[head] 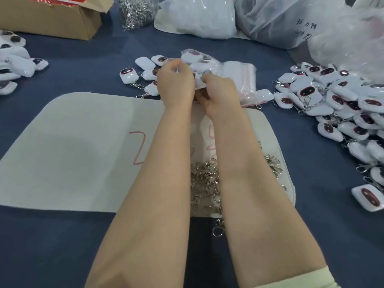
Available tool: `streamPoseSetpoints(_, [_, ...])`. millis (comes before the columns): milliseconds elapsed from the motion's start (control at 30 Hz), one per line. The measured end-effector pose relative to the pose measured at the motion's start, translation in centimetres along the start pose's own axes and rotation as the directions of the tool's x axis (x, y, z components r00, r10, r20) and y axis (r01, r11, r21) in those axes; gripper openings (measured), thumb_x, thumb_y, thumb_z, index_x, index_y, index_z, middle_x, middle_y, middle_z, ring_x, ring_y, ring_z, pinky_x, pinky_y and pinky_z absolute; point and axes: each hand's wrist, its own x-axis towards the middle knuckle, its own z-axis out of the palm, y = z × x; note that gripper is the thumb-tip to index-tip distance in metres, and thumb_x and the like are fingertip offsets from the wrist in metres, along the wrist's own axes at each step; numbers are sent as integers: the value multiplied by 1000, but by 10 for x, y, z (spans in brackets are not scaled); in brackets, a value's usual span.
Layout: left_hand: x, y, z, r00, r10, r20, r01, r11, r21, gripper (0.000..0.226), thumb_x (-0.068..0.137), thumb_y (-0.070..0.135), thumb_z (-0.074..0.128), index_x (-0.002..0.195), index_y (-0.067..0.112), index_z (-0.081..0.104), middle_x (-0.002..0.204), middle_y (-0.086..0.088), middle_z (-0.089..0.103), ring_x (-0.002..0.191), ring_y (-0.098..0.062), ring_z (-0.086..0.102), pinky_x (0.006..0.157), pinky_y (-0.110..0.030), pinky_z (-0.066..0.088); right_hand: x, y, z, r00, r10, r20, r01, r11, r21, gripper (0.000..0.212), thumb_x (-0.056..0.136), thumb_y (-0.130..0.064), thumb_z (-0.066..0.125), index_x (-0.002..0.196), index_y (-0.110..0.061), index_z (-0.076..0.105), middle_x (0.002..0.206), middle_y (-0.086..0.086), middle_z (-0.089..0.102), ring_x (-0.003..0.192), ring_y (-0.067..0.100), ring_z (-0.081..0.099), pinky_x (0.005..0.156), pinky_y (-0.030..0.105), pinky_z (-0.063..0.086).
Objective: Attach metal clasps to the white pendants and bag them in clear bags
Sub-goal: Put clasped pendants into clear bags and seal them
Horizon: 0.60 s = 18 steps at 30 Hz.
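Both hands meet at the far edge of the white mat [83,154]. My left hand [175,81] and my right hand [218,90] both pinch a small clear bag [199,61] that holds a white pendant with a dark oval face. A stack of clear bags with pink strips [243,80] lies just right of the hands. Loose metal clasps [205,179] are heaped on the mat between my forearms. White pendants with clasps [128,75] lie left of the hands. A large pile of pendants [336,104] spreads on the right.
A cardboard box [56,19] stands at the back left, with more pendants [16,61] at the left edge. A bag of metal clasps [136,11] and big plastic bags [199,15] line the back. The blue table [52,246] lies under everything.
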Motion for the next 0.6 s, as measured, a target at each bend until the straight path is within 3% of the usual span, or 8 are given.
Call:
streamPoseSetpoints(67, [-7, 2, 0, 998, 55, -35, -55, 998, -2, 24, 90, 8, 47, 97, 12, 70, 105, 1, 68, 95, -12, 57, 80, -16, 39, -8, 1, -9, 997, -58, 59, 70, 971, -230, 3, 90, -7, 54, 88, -7, 52, 96, 13, 60, 90, 30, 62, 96, 44, 52])
streamPoseSetpoints(133, [-17, 3, -2, 985, 143, -101, -139, 989, 48, 25, 89, 8, 47, 101, 13, 69, 111, 1, 65, 103, -12, 56, 79, -12, 36, -13, -1, -24, 993, -110, 52, 122, 907, -404, 12, 87, -6, 53, 89, 2, 62, 97, 19, 68, 95, 37, 68, 91, 50, 54])
streamPoseSetpoints(233, [-33, 4, 0, 975, 209, -76, -206, 977, 50, 22, 89, 8, 47, 95, 16, 67, 100, 2, 65, 95, -14, 57, 77, -17, 40, -16, -6, -53, 981, -186, -46, 127, 809, -573, 21, 84, 0, 47, 93, 7, 65, 95, 25, 69, 95, 40, 68, 87, 51, 55])
streamPoseSetpoints(333, [-43, -1, 10, 989, 55, 134, -58, 998, 16, 18, 89, 11, 46, 79, 20, 58, 84, -4, 69, 84, -25, 66, 83, -34, 53, -18, 0, -76, 967, -242, -75, 107, 659, -745, 32, 89, -2, 45, 114, -2, 64, 111, 20, 67, 105, 35, 64, 92, 39, 52])
streamPoseSetpoints(433, [-54, -10, 17, 945, -57, 321, 30, 996, 87, 17, 90, 10, 43, 80, 18, 54, 82, -13, 70, 69, -27, 69, 79, -38, 56, -25, 13, -80, 932, -355, -74, 185, 641, -745, 36, 91, -3, 43, 116, -10, 66, 119, 13, 65, 111, 26, 59, 85, 22, 41])
streamPoseSetpoints(533, [-57, -16, 20, 935, 40, 351, -116, 973, 198, 27, 90, 8, 47, 114, 14, 57, 110, -13, 67, 96, -31, 66, 90, -39, 52, -25, 22, -78, 865, -487, -117, 267, 646, -715, 39, 93, -4, 41, 124, -15, 61, 132, 7, 53, 117, 22, 52, 89, 21, 36])
streamPoseSetpoints(600, [-55, -17, 19, 929, 120, 350, -249, 903, 351, 37, 90, 13, 52, 127, 15, 54, 124, -6, 62, 109, -26, 60, 93, -26, 44, -22, 27, -78, 830, -542, -130, 300, 630, -716, 38, 93, -3, 42, 124, -13, 61, 133, 6, 51, 118, 21, 51, 87, 18, 32])
